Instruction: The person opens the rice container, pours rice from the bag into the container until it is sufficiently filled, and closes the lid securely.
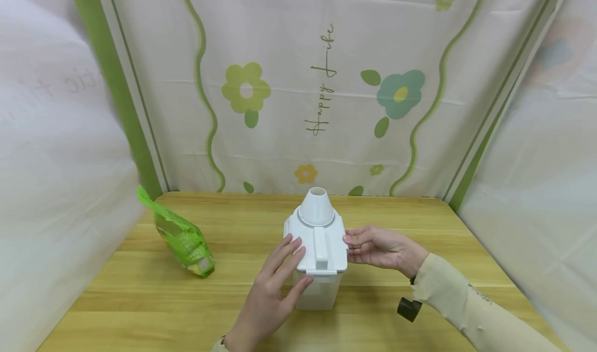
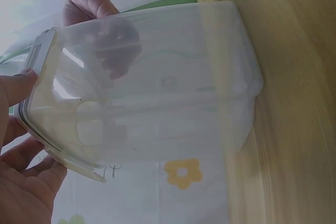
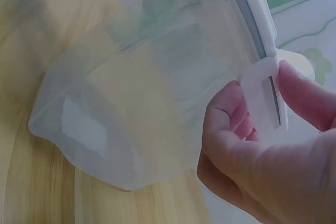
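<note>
A translucent plastic storage container (image 1: 317, 296) stands upright on the table, topped by a white lid (image 1: 334, 245). A white cone-shaped cap (image 1: 316, 210) sits at the lid's far end. My right hand (image 1: 380, 249) pinches a white side latch (image 3: 261, 95), with the thumb on its outer face and curled fingers behind it. On the other side my left hand (image 1: 276, 284) rests relaxed fingers along the lid's left edge, its thumb near the front clip (image 1: 321, 272). Through the container wall in the left wrist view, the right fingers show dimly.
A crumpled green plastic bag (image 1: 184, 240) with something inside lies at the left of the wooden table (image 1: 242, 212). A dark cylinder (image 1: 409, 309) is by the right sleeve. Flower-printed cloth (image 1: 280, 150) encloses the back and both sides.
</note>
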`<state>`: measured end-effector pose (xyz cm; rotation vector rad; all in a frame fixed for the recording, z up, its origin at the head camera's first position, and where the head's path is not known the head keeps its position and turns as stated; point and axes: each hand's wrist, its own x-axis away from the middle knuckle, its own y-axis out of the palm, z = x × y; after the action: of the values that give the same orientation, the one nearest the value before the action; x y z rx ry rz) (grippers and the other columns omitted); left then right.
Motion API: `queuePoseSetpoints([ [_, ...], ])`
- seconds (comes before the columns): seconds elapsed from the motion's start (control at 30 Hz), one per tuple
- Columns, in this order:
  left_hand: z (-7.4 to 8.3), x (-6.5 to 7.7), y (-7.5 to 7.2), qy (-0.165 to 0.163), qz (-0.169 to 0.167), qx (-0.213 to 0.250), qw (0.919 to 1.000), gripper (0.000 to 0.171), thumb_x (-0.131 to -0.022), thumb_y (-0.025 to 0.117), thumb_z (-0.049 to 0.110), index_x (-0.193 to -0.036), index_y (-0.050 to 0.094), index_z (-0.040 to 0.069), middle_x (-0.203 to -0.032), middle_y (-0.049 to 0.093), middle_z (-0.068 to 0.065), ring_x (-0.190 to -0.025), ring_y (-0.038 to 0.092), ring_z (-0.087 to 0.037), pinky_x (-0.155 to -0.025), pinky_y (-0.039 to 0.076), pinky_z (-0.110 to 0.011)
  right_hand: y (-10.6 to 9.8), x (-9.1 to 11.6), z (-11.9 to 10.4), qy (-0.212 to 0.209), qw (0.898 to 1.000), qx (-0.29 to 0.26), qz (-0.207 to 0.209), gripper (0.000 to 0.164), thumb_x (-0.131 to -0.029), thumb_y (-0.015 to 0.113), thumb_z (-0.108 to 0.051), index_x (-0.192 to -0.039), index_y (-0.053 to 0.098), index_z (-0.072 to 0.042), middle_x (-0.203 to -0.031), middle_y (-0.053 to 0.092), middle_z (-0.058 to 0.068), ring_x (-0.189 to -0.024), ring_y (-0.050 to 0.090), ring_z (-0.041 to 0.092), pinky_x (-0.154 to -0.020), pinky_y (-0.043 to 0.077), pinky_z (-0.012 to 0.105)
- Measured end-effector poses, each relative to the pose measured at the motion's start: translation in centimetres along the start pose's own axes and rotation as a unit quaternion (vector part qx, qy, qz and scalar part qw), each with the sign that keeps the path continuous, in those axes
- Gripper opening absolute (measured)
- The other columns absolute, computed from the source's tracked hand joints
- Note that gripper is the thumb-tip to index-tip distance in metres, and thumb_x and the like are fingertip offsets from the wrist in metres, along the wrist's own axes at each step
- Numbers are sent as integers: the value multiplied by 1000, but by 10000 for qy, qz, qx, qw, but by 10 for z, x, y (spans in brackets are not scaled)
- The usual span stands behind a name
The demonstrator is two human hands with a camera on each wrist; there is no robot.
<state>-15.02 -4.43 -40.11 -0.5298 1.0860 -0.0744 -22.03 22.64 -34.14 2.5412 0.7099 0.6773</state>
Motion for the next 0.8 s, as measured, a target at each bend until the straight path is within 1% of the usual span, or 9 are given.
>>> queuePoseSetpoints([
  [0.33,3,-1,0,82,58,11,9999,47,-98,63,25,-134,56,-5,-142,49,-19,-133,40,-41,-110,34,-37,-2,1,2,33,9998,-202,-36,49,-99,49,6,-140,24,18,-114,58,19,-104,58,27,-103,44,41],
  [0.53,5,-1,0,107,89,-25,9999,48,-98,63,25,-134,56,-5,-141,49,-19,-133,41,-41,-110,35,-38,-3,2,3,71,9993,-343,-147,52,-99,49,6,-142,23,17,-116,57,20,-105,58,27,-105,42,41],
  [0.67,5,0,0,156,150,-71,9997,48,-98,62,26,-133,56,-5,-141,49,-20,-132,42,-41,-110,35,-38,-4,1,4,118,9987,-463,-173,46,-99,50,6,-139,31,17,-116,57,19,-106,58,27,-107,39,41],
  [0.8,6,-1,2,148,205,-34,9997,48,-98,62,26,-134,55,-6,-141,49,-20,-132,41,-42,-110,35,-39,-6,1,4,119,9986,-475,-175,38,-99,51,5,-133,39,15,-114,59,18,-104,58,25,-105,41,39],
])
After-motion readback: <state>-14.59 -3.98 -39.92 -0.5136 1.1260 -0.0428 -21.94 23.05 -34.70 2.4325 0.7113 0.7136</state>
